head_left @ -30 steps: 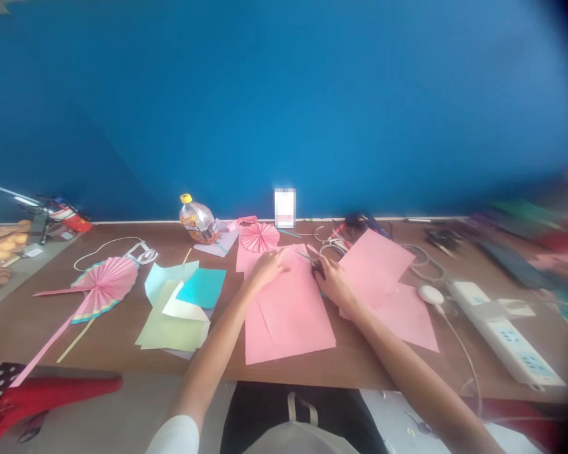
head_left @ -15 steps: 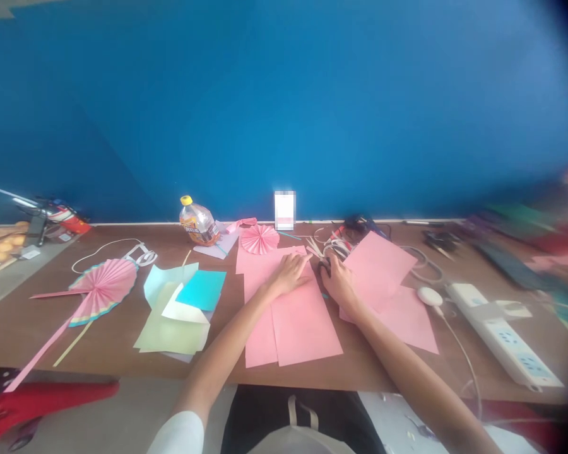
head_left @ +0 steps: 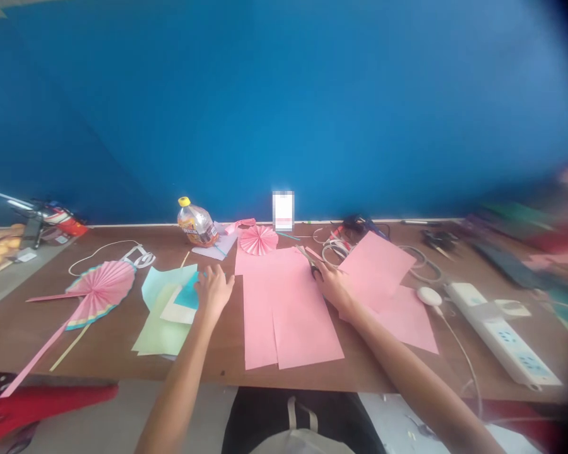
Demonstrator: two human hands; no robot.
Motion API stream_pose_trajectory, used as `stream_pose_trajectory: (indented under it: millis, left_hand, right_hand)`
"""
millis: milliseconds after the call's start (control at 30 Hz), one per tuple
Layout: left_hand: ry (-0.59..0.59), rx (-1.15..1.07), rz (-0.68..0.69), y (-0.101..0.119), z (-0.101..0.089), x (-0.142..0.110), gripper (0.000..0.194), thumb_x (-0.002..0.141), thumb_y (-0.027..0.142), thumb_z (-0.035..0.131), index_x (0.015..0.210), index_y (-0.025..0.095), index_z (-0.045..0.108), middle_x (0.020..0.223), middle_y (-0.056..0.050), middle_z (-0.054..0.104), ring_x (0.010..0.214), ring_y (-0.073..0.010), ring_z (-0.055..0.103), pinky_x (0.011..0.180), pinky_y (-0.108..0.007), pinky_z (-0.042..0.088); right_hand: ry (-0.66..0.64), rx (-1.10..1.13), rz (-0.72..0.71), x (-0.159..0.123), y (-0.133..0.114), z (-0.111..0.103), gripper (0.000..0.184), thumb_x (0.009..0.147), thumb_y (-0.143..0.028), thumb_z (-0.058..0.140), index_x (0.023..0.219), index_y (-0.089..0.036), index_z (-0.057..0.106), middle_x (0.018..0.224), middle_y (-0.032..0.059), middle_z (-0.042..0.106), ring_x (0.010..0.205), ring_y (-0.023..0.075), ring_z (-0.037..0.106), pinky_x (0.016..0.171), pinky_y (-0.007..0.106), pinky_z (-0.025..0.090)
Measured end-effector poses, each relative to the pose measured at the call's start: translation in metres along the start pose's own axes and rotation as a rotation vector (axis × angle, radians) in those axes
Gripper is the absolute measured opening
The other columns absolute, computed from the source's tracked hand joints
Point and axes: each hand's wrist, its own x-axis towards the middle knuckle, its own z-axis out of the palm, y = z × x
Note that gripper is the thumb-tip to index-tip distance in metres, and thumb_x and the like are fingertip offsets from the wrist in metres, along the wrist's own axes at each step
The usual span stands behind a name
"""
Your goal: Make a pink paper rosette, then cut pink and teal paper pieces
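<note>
My left hand [head_left: 214, 289] rests with fingers spread on a teal sheet [head_left: 187, 297] atop a pile of pale green and white paper [head_left: 159, 333]. My right hand [head_left: 332, 284] is closed round a pair of scissors [head_left: 308, 260] at the upper right edge of two pink sheets [head_left: 288, 315] lying side by side on the brown table [head_left: 108, 340]. A small pleated pink paper rosette [head_left: 258, 239] lies behind the pink sheets.
A pink paper fan on a stick [head_left: 97, 290] lies at left. A plastic bottle [head_left: 196, 224] lies near the blue wall. More pink sheets [head_left: 383, 277], cables, a white mouse [head_left: 430, 295] and a power strip [head_left: 502, 331] are at right. A red chair [head_left: 38, 403] is at lower left.
My left hand left the pink sheets and moved left onto the teal sheet. The pink sheet now lies as two pieces side by side. My right hand stayed at the scissors.
</note>
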Motion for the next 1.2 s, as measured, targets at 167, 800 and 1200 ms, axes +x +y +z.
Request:
stream_pose_trajectory:
  millis: [167, 800, 1200]
  left_hand:
    - [-0.064, -0.024, -0.016, -0.012, 0.016, 0.001, 0.049, 0.091, 0.040, 0.046, 0.129, 0.008, 0.051, 0.122, -0.024, 0.057, 0.111, -0.0393, 0.057, 0.084, -0.045, 0.049]
    - [0.368, -0.334, -0.422, -0.087, -0.001, -0.054, 0.096, 0.073, 0.058, 0.067, 0.145, 0.008, 0.028, 0.134, -0.028, 0.046, 0.123, -0.0449, 0.046, 0.096, -0.062, 0.039]
    - [0.137, -0.777, -0.258, -0.088, 0.009, -0.041, 0.060, 0.085, 0.052, 0.052, 0.136, 0.023, 0.044, 0.110, -0.010, 0.068, 0.098, -0.0283, 0.065, 0.086, -0.039, 0.050]
  right_hand:
    - [0.012, 0.002, -0.002, -0.002, -0.002, -0.003, 0.048, 0.095, -0.025, 0.039, 0.142, -0.029, 0.046, 0.112, 0.0048, 0.071, 0.087, 0.0210, 0.067, 0.071, 0.029, 0.046]
    - [0.049, 0.035, 0.044, 0.002, 0.001, 0.003, 0.041, 0.091, -0.023, 0.046, 0.131, -0.025, 0.055, 0.102, 0.0044, 0.072, 0.083, 0.0198, 0.065, 0.065, 0.027, 0.038]
    - [0.030, 0.055, 0.080, 0.003, 0.001, 0.003, 0.034, 0.092, -0.026, 0.045, 0.123, -0.022, 0.058, 0.101, 0.0062, 0.070, 0.085, 0.0196, 0.063, 0.068, 0.027, 0.038]
